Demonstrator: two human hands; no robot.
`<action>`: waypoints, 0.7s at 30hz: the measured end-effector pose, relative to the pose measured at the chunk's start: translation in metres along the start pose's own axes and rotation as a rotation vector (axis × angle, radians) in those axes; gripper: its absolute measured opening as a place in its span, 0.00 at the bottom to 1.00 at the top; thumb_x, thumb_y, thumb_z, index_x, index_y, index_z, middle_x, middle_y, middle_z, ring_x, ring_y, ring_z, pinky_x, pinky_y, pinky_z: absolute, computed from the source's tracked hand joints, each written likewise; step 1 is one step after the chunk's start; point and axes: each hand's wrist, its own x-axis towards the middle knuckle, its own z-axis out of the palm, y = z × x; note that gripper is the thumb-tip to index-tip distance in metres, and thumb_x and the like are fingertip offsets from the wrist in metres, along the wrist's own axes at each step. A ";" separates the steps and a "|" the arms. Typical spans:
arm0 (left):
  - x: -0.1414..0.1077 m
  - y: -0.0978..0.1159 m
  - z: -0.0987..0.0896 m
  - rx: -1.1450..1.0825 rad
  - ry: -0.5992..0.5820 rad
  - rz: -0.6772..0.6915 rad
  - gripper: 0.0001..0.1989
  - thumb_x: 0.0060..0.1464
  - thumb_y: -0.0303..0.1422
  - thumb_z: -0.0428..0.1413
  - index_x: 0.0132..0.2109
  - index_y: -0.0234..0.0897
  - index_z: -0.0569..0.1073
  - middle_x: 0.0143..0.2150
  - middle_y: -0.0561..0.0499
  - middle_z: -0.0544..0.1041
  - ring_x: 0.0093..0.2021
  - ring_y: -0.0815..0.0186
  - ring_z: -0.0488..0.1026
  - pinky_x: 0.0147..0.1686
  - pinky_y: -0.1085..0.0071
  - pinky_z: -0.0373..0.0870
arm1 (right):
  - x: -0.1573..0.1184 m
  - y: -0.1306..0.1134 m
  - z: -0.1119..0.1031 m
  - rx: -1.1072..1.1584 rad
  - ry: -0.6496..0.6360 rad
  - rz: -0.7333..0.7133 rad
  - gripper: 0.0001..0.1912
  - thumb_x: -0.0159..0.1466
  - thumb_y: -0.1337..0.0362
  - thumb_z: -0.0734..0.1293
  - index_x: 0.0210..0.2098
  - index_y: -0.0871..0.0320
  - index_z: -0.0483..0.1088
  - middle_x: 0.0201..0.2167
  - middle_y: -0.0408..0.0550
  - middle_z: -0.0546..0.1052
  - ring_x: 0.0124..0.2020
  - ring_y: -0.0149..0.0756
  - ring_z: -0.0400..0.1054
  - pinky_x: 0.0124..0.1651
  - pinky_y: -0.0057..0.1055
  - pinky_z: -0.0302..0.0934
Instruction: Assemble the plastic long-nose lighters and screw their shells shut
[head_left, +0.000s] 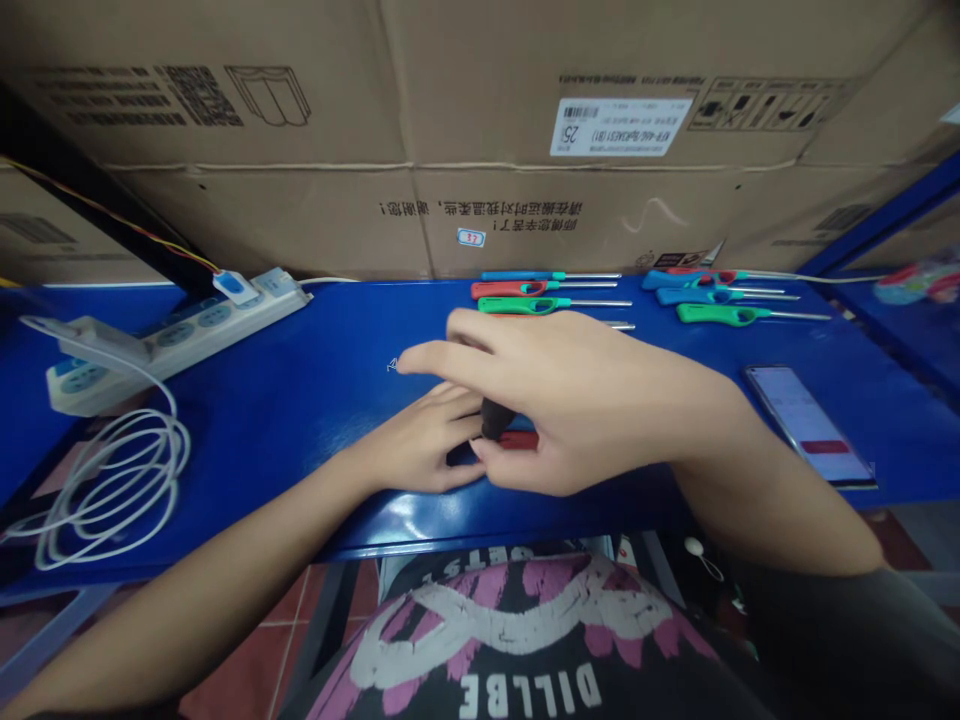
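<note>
My right hand is over the middle of the blue table, its fingers curled round a black object, partly hidden. Just below that object a red piece shows between my hands, mostly covered. My left hand rests palm down to the left, its fingertips reaching under my right hand at the red piece; what they press is hidden. Behind my hands lie long lighters, among them a blue one, a red one and a green one.
More lighters, including a green one, lie at the back right. A phone is at the right. On the left are a power strip and a coiled white cable. Large cardboard boxes stand behind.
</note>
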 end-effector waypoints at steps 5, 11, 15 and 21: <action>0.001 0.001 0.000 0.023 0.002 -0.001 0.08 0.58 0.34 0.58 0.44 0.37 0.75 0.53 0.40 0.78 0.60 0.47 0.71 0.59 0.45 0.71 | 0.000 -0.001 0.000 -0.041 -0.041 0.006 0.18 0.63 0.64 0.60 0.52 0.57 0.68 0.34 0.47 0.75 0.27 0.33 0.60 0.29 0.31 0.42; 0.001 0.001 -0.002 0.032 -0.035 -0.028 0.12 0.60 0.38 0.59 0.48 0.38 0.75 0.51 0.41 0.79 0.57 0.50 0.73 0.57 0.50 0.72 | 0.002 0.004 0.001 -0.083 -0.035 0.031 0.13 0.67 0.62 0.59 0.46 0.58 0.70 0.31 0.47 0.74 0.27 0.33 0.59 0.29 0.32 0.40; 0.000 0.000 -0.001 0.055 -0.022 0.017 0.11 0.61 0.37 0.57 0.47 0.38 0.76 0.52 0.41 0.78 0.55 0.51 0.74 0.57 0.49 0.71 | 0.000 0.004 -0.002 0.035 -0.048 0.020 0.18 0.64 0.61 0.63 0.53 0.56 0.67 0.38 0.47 0.76 0.28 0.32 0.60 0.29 0.31 0.42; -0.002 0.000 -0.002 0.090 -0.057 -0.019 0.12 0.62 0.40 0.59 0.47 0.37 0.76 0.55 0.40 0.77 0.57 0.50 0.72 0.58 0.50 0.68 | -0.005 0.007 -0.011 -0.035 -0.077 0.046 0.09 0.69 0.62 0.59 0.38 0.57 0.70 0.26 0.43 0.72 0.24 0.30 0.54 0.29 0.32 0.40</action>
